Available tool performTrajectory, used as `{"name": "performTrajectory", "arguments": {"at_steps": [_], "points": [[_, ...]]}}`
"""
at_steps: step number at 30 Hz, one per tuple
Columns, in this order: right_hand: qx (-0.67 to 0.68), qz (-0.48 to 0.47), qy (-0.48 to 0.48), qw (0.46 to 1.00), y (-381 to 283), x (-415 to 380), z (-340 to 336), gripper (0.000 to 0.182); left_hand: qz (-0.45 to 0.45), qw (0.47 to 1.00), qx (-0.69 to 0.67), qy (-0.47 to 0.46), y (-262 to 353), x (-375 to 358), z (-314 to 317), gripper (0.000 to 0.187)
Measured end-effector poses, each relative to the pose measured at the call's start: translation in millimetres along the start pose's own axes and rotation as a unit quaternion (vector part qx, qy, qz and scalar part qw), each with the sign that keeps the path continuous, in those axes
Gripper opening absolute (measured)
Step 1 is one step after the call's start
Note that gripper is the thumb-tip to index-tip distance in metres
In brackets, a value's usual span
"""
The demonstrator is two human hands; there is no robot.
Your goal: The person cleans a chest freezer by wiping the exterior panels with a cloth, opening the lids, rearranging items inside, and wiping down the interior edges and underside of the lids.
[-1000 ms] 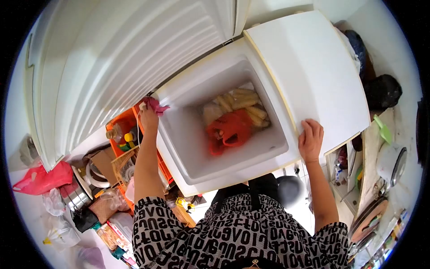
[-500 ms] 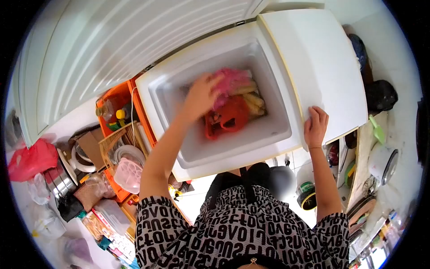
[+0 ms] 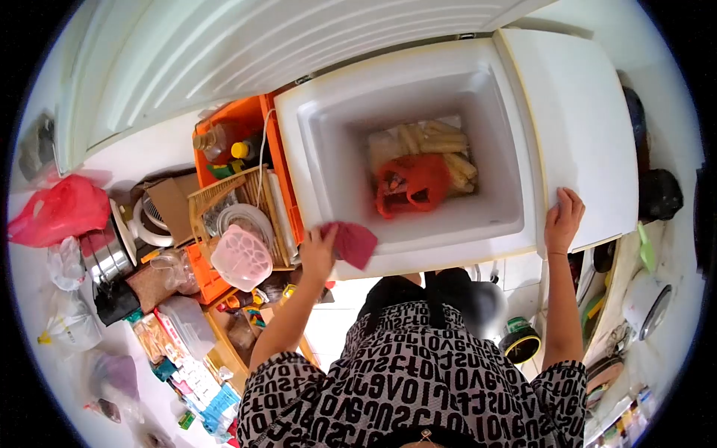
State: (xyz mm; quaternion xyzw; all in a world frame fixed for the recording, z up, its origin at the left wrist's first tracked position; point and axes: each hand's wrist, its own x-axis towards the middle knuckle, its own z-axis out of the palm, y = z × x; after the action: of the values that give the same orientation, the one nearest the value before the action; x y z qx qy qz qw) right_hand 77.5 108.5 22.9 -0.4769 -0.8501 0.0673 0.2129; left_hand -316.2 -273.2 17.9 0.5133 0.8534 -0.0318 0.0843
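A maroon cloth (image 3: pixel 354 244) is being held at the near left corner of an open chest freezer (image 3: pixel 403 69), bunched in the grip of the left hand (image 3: pixel 317 255).

Inside, a red-orange bag (image 3: pixel 435 175) is lying on the near side of pale yellow packages (image 3: pixel 441 140). The right hand (image 3: pixel 564 218), its grip loose and fingers bent, is resting on the white top (image 3: pixel 582 134) at right. An orange crate (image 3: pixel 279 183) is standing at left.
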Motion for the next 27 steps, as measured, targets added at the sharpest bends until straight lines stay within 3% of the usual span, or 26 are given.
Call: {"name": "performTrajectory", "arguments": {"at_steps": [4, 6, 8, 10, 12, 14, 18, 19, 21, 24, 26, 27], "points": [[-0.002, -0.017, 0.004, 1.000, 2.9, 3.1, -4.5, 0.039, -0.033, 0.987, 0.042, 0.154, -33.8, 115.2, 12.8, 0.047], [-0.007, -0.015, -0.001, 1.000, 0.2, 0.7, -1.5, 0.039, -0.061, 0.987, 0.043, 0.139, -39.9, 165.5, -1.0, 0.042], [0.005, 0.004, 0.005, 1.000, 2.0, 0.0, -3.0, 0.039, -0.080, 0.990, 0.039, 0.111, -32.9, 171.4, -6.8, 0.039], [-0.003, -0.002, 0.005, 1.000, 3.7, 0.5, -4.2, 0.038, -0.098, 0.991, 0.044, 0.083, -31.0, 158.4, -2.6, 0.036], [-0.008, 0.000, 0.011, 1.000, 2.6, 0.4, -2.5, 0.038, -0.039, 0.992, 0.038, 0.112, -28.3, 111.6, 12.5, 0.038], [0.020, -0.001, 0.023, 1.000, 1.2, 0.6, -3.8, 0.037, -0.015, 0.997, 0.027, 0.077, -16.3, 63.5, 12.4, 0.040], [0.008, 0.014, 0.021, 1.000, 1.7, 0.8, -4.4, 0.036, -0.025, 0.994, -0.042, -0.098, 5.3, -9.6, 8.9, 0.038], [0.011, 0.018, 0.023, 1.000, 2.0, 0.2, -3.8, 0.036, -0.018, 0.994, -0.046, -0.097, 11.9, -20.4, 6.0, 0.038], [0.016, 0.013, 0.034, 0.999, 1.5, 1.1, -3.9, 0.034, -0.075, 0.979, -0.109, -0.158, 21.9, -30.2, -0.4, 0.032], [0.013, 0.019, 0.041, 0.999, 1.7, 1.2, -2.6, 0.031, -0.071, 0.965, -0.196, -0.158, 34.7, -20.4, 1.1, 0.031], [0.010, 0.008, 0.052, 0.999, -0.4, 2.9, -4.9, 0.030, -0.002, 0.962, -0.226, -0.153, 61.8, -14.9, 11.8, 0.037], [0.010, 0.028, 0.048, 0.998, -5.9, 2.7, -6.6, 0.030, 0.053, 0.960, -0.252, -0.107, 82.9, -12.6, 19.6, 0.042]]}}
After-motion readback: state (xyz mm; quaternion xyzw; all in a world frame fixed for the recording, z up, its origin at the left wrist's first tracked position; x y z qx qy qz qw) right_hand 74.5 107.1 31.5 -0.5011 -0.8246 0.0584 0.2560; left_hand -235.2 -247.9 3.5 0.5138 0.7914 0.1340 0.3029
